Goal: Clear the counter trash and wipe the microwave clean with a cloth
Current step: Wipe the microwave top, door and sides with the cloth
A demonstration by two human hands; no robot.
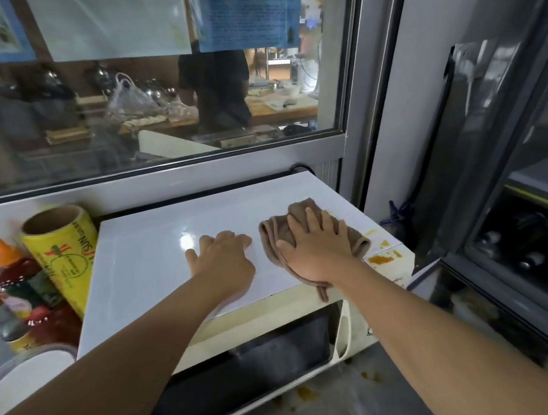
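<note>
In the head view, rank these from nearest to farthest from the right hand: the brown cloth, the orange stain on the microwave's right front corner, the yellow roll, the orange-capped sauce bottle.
1. Brown cloth: directly under the right hand, pressed flat on the microwave top.
2. Orange stain: just right of the hand, at the front corner.
3. Yellow roll: left of the microwave.
4. Orange-capped sauce bottle: farther left, beyond the roll.

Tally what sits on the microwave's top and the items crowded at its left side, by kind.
Hands on the microwave top: 2, left hand and right hand
Brown cloth: 1
Yellow wrap roll: 1
Red sauce bottle with orange cap: 1
Other bottles at the left: too blurred to count
Total counted: 5
</note>
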